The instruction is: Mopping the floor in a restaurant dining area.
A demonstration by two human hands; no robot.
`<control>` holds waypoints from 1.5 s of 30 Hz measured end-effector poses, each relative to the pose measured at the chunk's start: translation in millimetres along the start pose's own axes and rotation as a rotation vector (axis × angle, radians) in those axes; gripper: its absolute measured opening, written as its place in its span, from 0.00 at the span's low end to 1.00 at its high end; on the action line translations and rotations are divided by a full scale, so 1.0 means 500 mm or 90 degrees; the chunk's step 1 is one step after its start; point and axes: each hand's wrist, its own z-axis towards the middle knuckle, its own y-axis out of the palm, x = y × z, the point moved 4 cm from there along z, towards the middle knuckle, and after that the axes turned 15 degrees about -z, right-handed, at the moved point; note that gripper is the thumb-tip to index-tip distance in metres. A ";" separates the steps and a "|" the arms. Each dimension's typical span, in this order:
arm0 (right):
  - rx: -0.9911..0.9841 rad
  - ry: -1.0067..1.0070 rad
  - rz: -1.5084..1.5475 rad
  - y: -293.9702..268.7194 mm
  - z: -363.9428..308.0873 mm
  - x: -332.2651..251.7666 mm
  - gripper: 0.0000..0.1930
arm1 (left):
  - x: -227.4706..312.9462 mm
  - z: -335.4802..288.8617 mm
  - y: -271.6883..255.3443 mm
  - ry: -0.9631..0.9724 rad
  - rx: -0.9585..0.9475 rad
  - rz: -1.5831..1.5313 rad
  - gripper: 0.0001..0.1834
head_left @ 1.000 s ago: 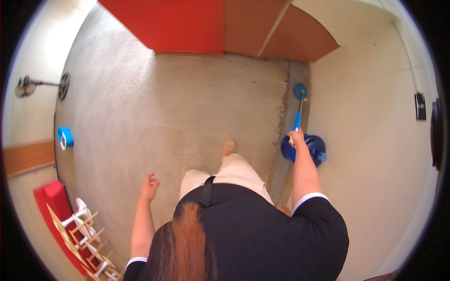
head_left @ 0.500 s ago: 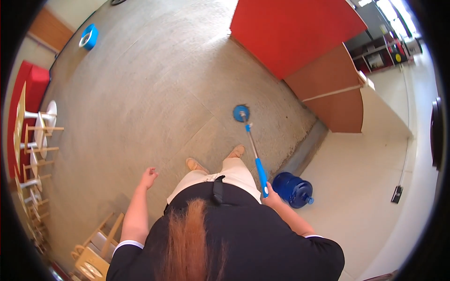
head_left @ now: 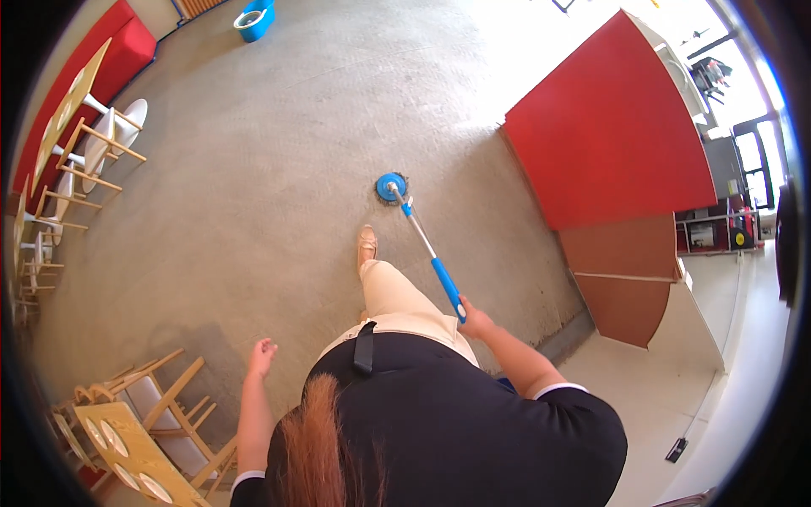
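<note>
My right hand [head_left: 478,319] is wrapped round the top of the blue handle of a mop [head_left: 424,237]. Its metal pole slants away to a round blue mop head with a dark fringe, resting on the concrete floor ahead of me. Low on my left side, my left hand [head_left: 263,355] hangs free with its fingers loosely bent and nothing in them. One foot in a tan shoe [head_left: 367,243] is set forward, just short of the mop head.
To the right stands a red and brown partition [head_left: 610,144]. Wooden chairs [head_left: 173,406] and a table with plates [head_left: 127,448] are near on the left. More chairs line a red bench [head_left: 122,52]. Far off sits a blue mop bucket [head_left: 253,20].
I have stepped forward and turned somewhat leftward. The mop head now lies further left in view. The blue water jug on the right has almost vanished behind my arm.
</note>
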 end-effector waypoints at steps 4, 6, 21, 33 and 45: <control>0.042 -0.024 -0.049 -0.149 0.151 -0.072 0.45 | 0.018 0.044 -0.015 -0.040 0.031 -0.064 0.19; 0.032 -0.023 -0.048 -0.230 0.235 -0.112 0.45 | 0.051 0.070 -0.025 -0.045 0.048 -0.080 0.19; 0.012 -0.007 0.048 -0.854 0.766 -0.586 0.43 | 0.485 0.316 -0.140 0.011 0.067 -0.132 0.19; 0.017 -0.026 -0.045 -0.847 0.700 -0.650 0.47 | 0.697 0.697 -0.373 -0.203 -0.032 0.050 0.19; -0.108 0.132 -0.004 -0.903 0.740 -0.839 0.37 | 1.264 1.122 -0.443 0.104 0.006 -0.022 0.19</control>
